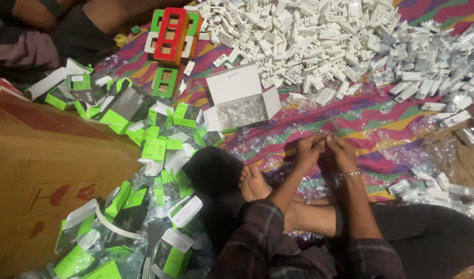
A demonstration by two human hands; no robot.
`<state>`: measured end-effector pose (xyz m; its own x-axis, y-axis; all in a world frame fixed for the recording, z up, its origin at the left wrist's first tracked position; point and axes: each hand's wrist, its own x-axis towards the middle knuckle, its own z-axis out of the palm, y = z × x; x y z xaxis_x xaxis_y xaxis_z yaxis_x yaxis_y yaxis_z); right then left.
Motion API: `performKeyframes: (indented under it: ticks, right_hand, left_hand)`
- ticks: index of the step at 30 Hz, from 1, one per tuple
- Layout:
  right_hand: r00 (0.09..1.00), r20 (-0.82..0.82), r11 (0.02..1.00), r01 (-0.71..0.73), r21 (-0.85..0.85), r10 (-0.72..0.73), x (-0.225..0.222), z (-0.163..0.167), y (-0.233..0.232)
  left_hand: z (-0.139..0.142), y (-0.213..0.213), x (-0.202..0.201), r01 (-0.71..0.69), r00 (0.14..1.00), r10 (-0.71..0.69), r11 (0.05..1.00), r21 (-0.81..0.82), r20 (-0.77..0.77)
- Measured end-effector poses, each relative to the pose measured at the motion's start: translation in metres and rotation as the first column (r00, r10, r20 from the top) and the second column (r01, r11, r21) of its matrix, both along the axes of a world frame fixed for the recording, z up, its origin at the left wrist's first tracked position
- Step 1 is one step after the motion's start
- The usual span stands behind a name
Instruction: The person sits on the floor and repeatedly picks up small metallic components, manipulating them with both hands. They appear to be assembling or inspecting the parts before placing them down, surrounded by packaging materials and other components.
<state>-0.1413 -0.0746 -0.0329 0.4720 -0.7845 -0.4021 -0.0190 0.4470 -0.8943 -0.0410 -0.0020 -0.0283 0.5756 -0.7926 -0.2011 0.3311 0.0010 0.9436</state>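
The person sits cross-legged on a striped pink, green and yellow cloth (381, 124) spread on the floor. Both hands are raised together just in front of the knees. The left hand (308, 148) and the right hand (340, 151), which wears a thin metal bracelet (349, 174) at the wrist, are pinched narrow, fingertips nearly touching each other, around something small and pale at their tips (322, 133). It is too small and blurred to say what it is or which hand carries it; it looks like a clear plastic sleeve or a tiny part.

The landmark is the open white cardboard box of small shiny metal pieces (241, 101). The hands sit below and to the right of it, well apart from it. Above and right of the box lies a big heap of white moulded plastic parts (319, 41). Left of the box and below it, green-and-grey retail cartons (128, 111) are scattered. Directly above the box, a little left, stands a stack of red, green and orange square plastic frames (171, 39). Crumpled clear plastic wrappers (299, 132) litter the cloth between the box and the hands.

The step in hand looks like fine fingertip work on one small piece, either unwrapping or fitting. Whatever follows probably calls for a steady two-handed pinch, since the piece is slight and easily dropped among the wrappers.
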Motion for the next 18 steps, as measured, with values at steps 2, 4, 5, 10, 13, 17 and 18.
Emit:
performKeyframes:
  ticks: [2,4,5,10,13,17,18]
  right_hand:
    - [1.0,-0.01,0.998,0.01,-0.069,-0.011,0.0,-0.001,0.001]
    - [0.999,-0.045,0.989,0.02,-0.147,-0.027,0.001,-0.001,0.003]
    - [0.998,-0.061,0.965,0.008,-0.262,-0.025,0.002,-0.001,0.004]
    - [0.926,-0.354,0.752,-0.138,-0.644,-0.133,-0.005,-0.005,0.002]
    - [0.928,-0.326,0.68,-0.121,-0.723,-0.182,-0.01,-0.006,0.0]
    - [0.897,-0.409,0.639,-0.218,-0.738,-0.166,-0.009,-0.01,-0.003]
    - [0.879,-0.442,0.622,-0.245,-0.743,-0.181,-0.008,-0.011,-0.003]
  left_hand:
    - [0.002,0.001,0.002,0.04,0.997,-0.037,0.999,0.032,-0.069]
    - [0.002,0.002,0.003,0.074,0.989,-0.073,0.997,0.0,-0.131]
    - [0.002,0.002,0.003,0.103,0.992,-0.098,0.992,0.068,-0.076]
    - [0.003,-0.003,-0.004,0.045,0.903,-0.144,0.969,0.244,0.404]
    - [0.008,-0.004,-0.011,-0.028,0.833,-0.069,0.986,0.166,0.548]
    - [0.015,-0.001,-0.012,-0.028,0.876,-0.051,0.987,0.156,0.479]
    - [0.018,0.0,-0.009,-0.012,0.858,-0.088,0.982,0.19,0.506]
